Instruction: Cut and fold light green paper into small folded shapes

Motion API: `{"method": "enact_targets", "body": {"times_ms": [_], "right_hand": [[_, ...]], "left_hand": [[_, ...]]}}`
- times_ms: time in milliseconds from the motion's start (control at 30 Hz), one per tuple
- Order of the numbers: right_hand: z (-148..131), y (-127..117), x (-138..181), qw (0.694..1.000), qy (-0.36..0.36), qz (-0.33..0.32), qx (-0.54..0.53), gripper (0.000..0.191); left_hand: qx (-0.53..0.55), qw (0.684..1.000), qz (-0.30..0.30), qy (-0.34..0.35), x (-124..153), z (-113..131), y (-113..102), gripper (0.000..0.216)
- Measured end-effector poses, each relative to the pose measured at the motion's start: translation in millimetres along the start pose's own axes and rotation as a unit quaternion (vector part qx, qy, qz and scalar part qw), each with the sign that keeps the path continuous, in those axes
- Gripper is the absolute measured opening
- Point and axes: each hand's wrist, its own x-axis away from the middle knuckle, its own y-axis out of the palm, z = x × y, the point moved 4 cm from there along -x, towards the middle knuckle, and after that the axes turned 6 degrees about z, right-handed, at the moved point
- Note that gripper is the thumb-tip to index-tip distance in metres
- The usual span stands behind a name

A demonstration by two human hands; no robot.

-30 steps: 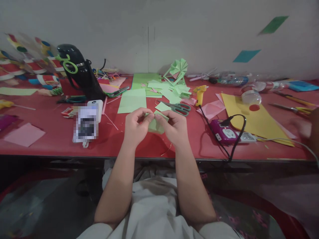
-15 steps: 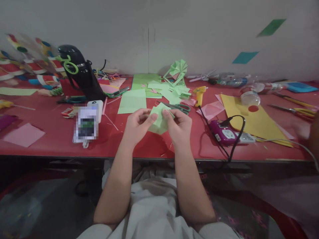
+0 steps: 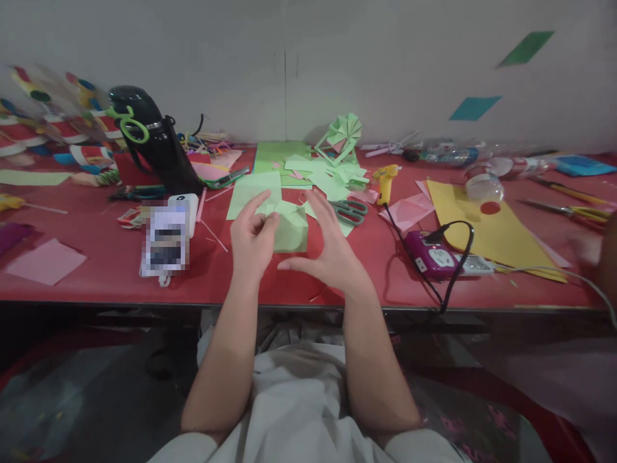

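Observation:
A small piece of light green paper [image 3: 292, 231] with creases is pinched at its left edge between the thumb and fingers of my left hand [image 3: 253, 239]. To its right, my right hand [image 3: 332, 252] is open, thumb and fingers spread wide apart and holding nothing. Just beyond the right hand lie grey-handled scissors [image 3: 351, 213], with green paper under them. A flat light green sheet [image 3: 243, 196] rests on the table behind my left hand. Farther back, a folded green paper flower [image 3: 345, 132] stands among green paper scraps [image 3: 332, 181].
On the red table [image 3: 110, 276], a phone [image 3: 166, 241] and black bottle [image 3: 154, 141] stand left. To the right are a yellow glue gun [image 3: 386, 183], a purple power block [image 3: 431, 257] with a looping black cable, yellow paper [image 3: 511, 241] and plastic bottles [image 3: 484, 186].
My right hand has let go of the green paper and spread open to the right. The paper now stays in my left hand alone, turned so that a flat face shows.

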Motion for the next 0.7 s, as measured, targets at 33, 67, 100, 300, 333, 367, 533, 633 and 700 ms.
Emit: {"method": "enact_targets", "body": {"times_ms": [33,67,100,300,333,367,533,633,700], "right_hand": [[-2,2,1,0.999,-0.026,-0.032,0.035,0.105],[-3,5,3,0.996,-0.043,-0.057,0.061,0.1],[-2,7,3,0.993,-0.051,-0.073,0.078,0.092],[4,5,-2,0.997,-0.054,-0.009,0.047,0.051],[3,4,-3,0.998,-0.058,0.003,0.032,0.046],[3,3,-3,0.998,-0.061,0.008,0.018,0.044],[-1,-1,-3,0.998,-0.054,0.022,-0.018,0.04],[2,-2,-4,0.998,-0.018,0.038,-0.041,0.03],[5,-3,-4,0.997,0.016,0.052,-0.048,0.028]], "left_hand": [[0.0,1.0,0.007,0.004,-1,0,0,0.036],[0.005,1.0,0.012,0.006,-2,-1,-1,0.03],[0.016,1.0,0.01,0.002,-3,-1,-1,0.023],[0.148,0.97,-0.127,-0.142,-3,-6,1,0.032],[0.16,0.965,-0.143,-0.149,-3,-5,1,0.032],[0.166,0.963,-0.152,-0.15,-2,-3,0,0.03],[0.153,0.959,-0.181,-0.158,1,0,-1,0.032],[0.133,0.962,-0.196,-0.137,3,2,2,0.028],[0.088,0.972,-0.199,-0.089,2,4,2,0.024]]}}
